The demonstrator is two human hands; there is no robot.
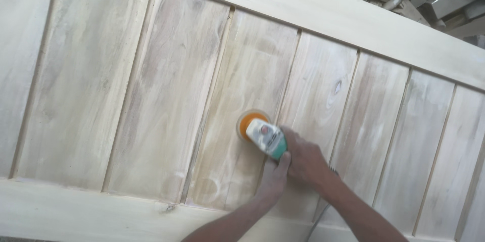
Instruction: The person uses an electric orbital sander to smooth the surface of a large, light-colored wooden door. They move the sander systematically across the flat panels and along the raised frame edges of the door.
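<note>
A small power sander (pixel 263 135) with a white and green body and a round orange pad (pixel 248 121) rests on a pale wooden panel (pixel 166 95) made of several vertical boards. My right hand (pixel 304 158) grips the rear of the sander's body from the right. My left hand (pixel 274 177) lies just below it, thumb against the green end of the tool. Both forearms come in from the bottom edge. A dark cord (pixel 318 217) trails down between them.
The panel sits inside a lighter wooden frame, with a top rail (pixel 353 17) and a bottom rail (pixel 91 211). White dusty smears cover the boards. Off the top right corner lie loose wood offcuts and blocks (pixel 444 0).
</note>
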